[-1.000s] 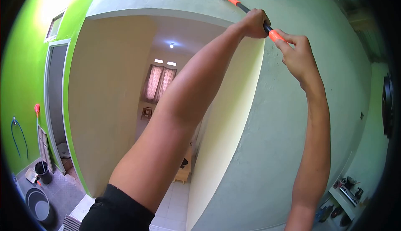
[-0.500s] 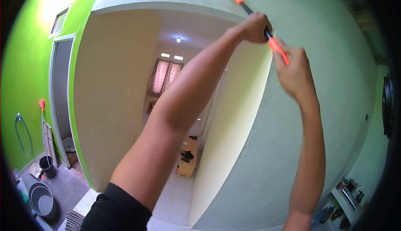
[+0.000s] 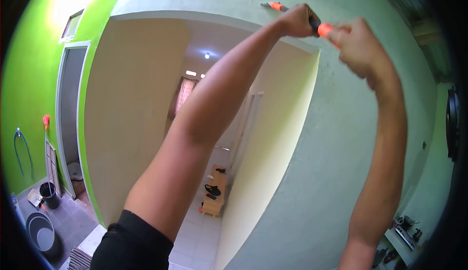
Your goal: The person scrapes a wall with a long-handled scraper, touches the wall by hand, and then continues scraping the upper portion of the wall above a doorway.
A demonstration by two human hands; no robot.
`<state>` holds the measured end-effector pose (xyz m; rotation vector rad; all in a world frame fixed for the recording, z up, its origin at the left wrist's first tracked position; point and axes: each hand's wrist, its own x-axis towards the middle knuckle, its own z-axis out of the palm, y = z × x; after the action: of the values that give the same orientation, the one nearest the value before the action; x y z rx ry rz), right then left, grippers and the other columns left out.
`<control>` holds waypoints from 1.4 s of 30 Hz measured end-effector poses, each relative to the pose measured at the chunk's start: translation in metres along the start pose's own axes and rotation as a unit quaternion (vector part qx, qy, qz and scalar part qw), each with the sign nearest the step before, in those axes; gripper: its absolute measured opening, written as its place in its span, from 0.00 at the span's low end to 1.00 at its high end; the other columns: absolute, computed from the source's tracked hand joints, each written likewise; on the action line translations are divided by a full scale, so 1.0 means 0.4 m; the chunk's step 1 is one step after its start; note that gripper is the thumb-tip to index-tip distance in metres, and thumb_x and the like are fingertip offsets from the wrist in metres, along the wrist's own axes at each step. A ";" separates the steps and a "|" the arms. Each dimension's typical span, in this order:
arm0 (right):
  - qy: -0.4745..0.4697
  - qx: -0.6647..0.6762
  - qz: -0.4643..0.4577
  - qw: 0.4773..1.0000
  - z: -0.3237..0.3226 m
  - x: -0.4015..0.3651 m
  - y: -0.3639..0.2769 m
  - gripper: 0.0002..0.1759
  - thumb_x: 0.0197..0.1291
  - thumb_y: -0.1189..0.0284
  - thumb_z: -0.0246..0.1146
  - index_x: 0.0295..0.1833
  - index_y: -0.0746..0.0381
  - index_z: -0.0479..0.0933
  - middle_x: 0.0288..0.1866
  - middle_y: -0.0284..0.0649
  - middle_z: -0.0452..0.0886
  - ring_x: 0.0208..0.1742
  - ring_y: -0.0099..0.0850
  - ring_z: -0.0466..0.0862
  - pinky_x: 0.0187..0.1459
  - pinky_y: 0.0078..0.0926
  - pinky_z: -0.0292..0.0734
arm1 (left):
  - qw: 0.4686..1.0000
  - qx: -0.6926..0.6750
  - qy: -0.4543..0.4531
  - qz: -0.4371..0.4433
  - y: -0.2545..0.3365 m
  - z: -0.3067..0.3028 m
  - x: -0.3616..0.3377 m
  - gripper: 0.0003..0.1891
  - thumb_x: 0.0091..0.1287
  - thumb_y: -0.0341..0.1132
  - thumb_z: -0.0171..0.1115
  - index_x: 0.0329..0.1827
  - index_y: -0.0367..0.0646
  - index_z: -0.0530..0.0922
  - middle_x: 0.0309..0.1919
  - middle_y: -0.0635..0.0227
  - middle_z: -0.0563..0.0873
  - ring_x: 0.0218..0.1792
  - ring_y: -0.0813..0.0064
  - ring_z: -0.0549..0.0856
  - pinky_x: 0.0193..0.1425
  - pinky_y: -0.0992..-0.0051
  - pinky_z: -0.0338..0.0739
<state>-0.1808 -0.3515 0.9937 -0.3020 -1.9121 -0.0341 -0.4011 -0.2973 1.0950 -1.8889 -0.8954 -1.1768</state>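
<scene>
Both my arms are raised toward the pale green wall (image 3: pixel 351 138) above a doorway. My left hand (image 3: pixel 297 20) grips the black middle of a long orange-and-black scraper (image 3: pixel 279 7). My right hand (image 3: pixel 358 45) holds the orange rear end of the same handle, just right of the left hand. The tool's small metal head touches the wall above the top edge of the doorway opening (image 3: pixel 219 21). The right hand is blurred.
The cream-painted doorway leads into a tiled room with a low wooden table (image 3: pixel 214 199) and a ceiling light. At the far left stand a bright green wall, a narrow door, a black bucket (image 3: pixel 48 194) and a grey tub (image 3: pixel 40 231). A shelf with tools (image 3: pixel 404 228) sits at lower right.
The scraper has flattened from a steep slant to nearly level, and my right hand has risen and swung up-right. The view has shifted slightly; the tool head stays on the wall.
</scene>
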 end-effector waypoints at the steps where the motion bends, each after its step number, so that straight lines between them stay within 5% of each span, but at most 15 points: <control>1: 0.004 0.009 0.010 1.000 -0.014 0.010 -0.009 0.15 0.65 0.67 0.60 0.25 0.60 0.72 0.17 0.25 0.58 0.16 0.19 0.54 0.18 0.27 0.48 | 1.000 -0.027 0.009 -0.011 -0.008 0.006 0.012 0.09 0.50 0.35 0.74 0.30 0.39 0.88 0.21 0.64 0.83 0.27 0.71 0.82 0.35 0.67 0.78; 2: -0.006 0.011 0.033 0.999 -0.055 0.019 -0.024 0.14 0.62 0.66 0.61 0.25 0.59 0.72 0.16 0.26 0.60 0.15 0.18 0.57 0.16 0.26 0.48 | 0.999 -0.012 0.010 -0.042 0.024 -0.002 0.026 0.12 0.49 0.37 0.75 0.32 0.38 0.88 0.24 0.64 0.86 0.28 0.72 0.84 0.36 0.66 0.79; 5: -0.027 -0.074 0.025 0.997 -0.070 0.033 0.002 0.21 0.71 0.62 0.58 0.59 0.64 0.83 0.17 0.26 0.63 0.14 0.15 0.57 0.14 0.22 0.46 | 0.999 0.026 0.035 -0.016 0.033 0.021 0.036 0.12 0.49 0.37 0.75 0.29 0.36 0.87 0.21 0.61 0.84 0.26 0.71 0.81 0.34 0.65 0.78; 6: -0.033 -0.052 0.010 0.998 -0.050 0.018 0.017 0.13 0.66 0.66 0.60 0.33 0.65 0.77 0.20 0.35 0.72 0.16 0.25 0.67 0.19 0.32 0.64 | 0.998 0.060 0.020 0.029 0.022 0.023 0.015 0.12 0.49 0.37 0.73 0.24 0.34 0.84 0.17 0.59 0.79 0.22 0.70 0.77 0.31 0.65 0.76; 7: 0.049 -0.058 -0.105 0.992 0.020 -0.002 0.076 0.14 0.67 0.66 0.59 0.35 0.68 0.78 0.22 0.39 0.76 0.20 0.30 0.72 0.26 0.36 0.71 | 0.996 0.050 0.016 0.072 0.023 0.029 -0.032 0.19 0.52 0.38 0.71 0.17 0.35 0.71 0.15 0.65 0.69 0.23 0.76 0.66 0.28 0.65 0.66; 9: 0.112 -0.067 -0.194 0.972 0.089 -0.016 0.117 0.16 0.68 0.66 0.59 0.39 0.71 0.79 0.26 0.44 0.82 0.26 0.37 0.78 0.37 0.41 0.78 | 0.992 0.030 0.008 0.119 -0.030 0.052 -0.080 0.18 0.52 0.37 0.70 0.18 0.35 0.70 0.15 0.65 0.66 0.22 0.73 0.64 0.27 0.64 0.65; 11: 0.074 -0.069 -0.133 0.986 0.130 -0.022 0.104 0.17 0.68 0.66 0.59 0.41 0.73 0.79 0.30 0.48 0.85 0.31 0.42 0.81 0.46 0.43 0.79 | 0.990 0.034 0.031 0.134 -0.064 0.043 -0.056 0.17 0.52 0.36 0.70 0.18 0.34 0.70 0.15 0.63 0.66 0.22 0.73 0.64 0.27 0.64 0.64; 16: -0.058 -0.036 -0.005 0.998 0.003 0.021 0.008 0.16 0.70 0.67 0.56 0.42 0.70 0.81 0.20 0.31 0.66 0.24 0.23 0.66 0.30 0.32 0.69 | 0.999 0.042 0.015 0.031 -0.031 0.014 0.006 0.14 0.51 0.34 0.70 0.18 0.35 0.75 0.14 0.64 0.72 0.21 0.72 0.68 0.28 0.65 0.69; 21: -0.004 -0.088 -0.027 0.996 0.063 0.066 0.047 0.15 0.69 0.68 0.55 0.35 0.68 0.78 0.18 0.30 0.62 0.21 0.23 0.58 0.25 0.30 0.60 | 0.997 0.062 0.024 0.047 -0.076 0.013 0.027 0.11 0.53 0.33 0.70 0.20 0.37 0.79 0.15 0.74 0.74 0.22 0.78 0.70 0.29 0.68 0.67; 30: -0.008 -0.107 -0.010 0.994 0.049 0.117 0.005 0.17 0.66 0.69 0.55 0.26 0.67 0.71 0.18 0.33 0.61 0.20 0.26 0.60 0.25 0.34 0.61 | 0.997 0.064 0.009 0.036 -0.074 -0.019 0.067 0.11 0.53 0.36 0.72 0.28 0.35 0.85 0.18 0.65 0.81 0.24 0.76 0.75 0.33 0.68 0.75; 33: -0.073 -0.090 0.003 0.993 0.016 0.027 -0.021 0.16 0.67 0.67 0.55 0.32 0.69 0.73 0.21 0.39 0.68 0.22 0.30 0.67 0.29 0.39 0.68 | 0.998 -0.011 -0.003 0.060 -0.052 0.002 -0.008 0.08 0.55 0.32 0.70 0.28 0.34 0.85 0.18 0.67 0.81 0.25 0.80 0.75 0.32 0.68 0.72; 36: 0.052 -0.110 -0.070 0.990 0.150 0.096 0.111 0.14 0.68 0.67 0.55 0.39 0.70 0.74 0.28 0.46 0.79 0.26 0.38 0.77 0.35 0.43 0.74 | 0.993 0.102 -0.029 0.053 -0.091 0.009 -0.016 0.12 0.53 0.30 0.68 0.21 0.32 0.74 0.15 0.62 0.74 0.22 0.71 0.69 0.29 0.64 0.66; 37: 0.084 -0.116 -0.061 0.988 0.171 0.105 0.129 0.14 0.69 0.68 0.55 0.50 0.68 0.76 0.38 0.53 0.85 0.37 0.48 0.86 0.42 0.47 0.79 | 0.990 0.116 -0.034 0.067 -0.105 0.008 -0.004 0.13 0.52 0.29 0.68 0.20 0.32 0.72 0.15 0.60 0.72 0.22 0.69 0.67 0.29 0.63 0.65; 39: -0.061 -0.120 0.016 0.991 0.110 0.054 0.058 0.16 0.70 0.68 0.55 0.54 0.68 0.76 0.41 0.57 0.86 0.44 0.54 0.87 0.45 0.47 0.80 | 0.989 0.109 -0.036 0.096 -0.089 0.004 0.001 0.14 0.51 0.29 0.67 0.20 0.32 0.68 0.15 0.58 0.69 0.23 0.65 0.64 0.29 0.62 0.63; 42: -0.062 -0.109 -0.011 0.992 0.098 -0.076 0.063 0.20 0.71 0.68 0.54 0.63 0.67 0.74 0.37 0.58 0.85 0.40 0.55 0.87 0.43 0.47 0.80 | 0.990 0.069 -0.057 0.107 -0.050 0.045 -0.098 0.13 0.47 0.28 0.66 0.18 0.35 0.67 0.17 0.54 0.70 0.25 0.59 0.66 0.30 0.61 0.62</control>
<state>-0.2013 -0.3265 0.9483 -0.4393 -2.0391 -0.2452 -0.4237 -0.2791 1.0573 -1.8998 -0.7904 -0.8654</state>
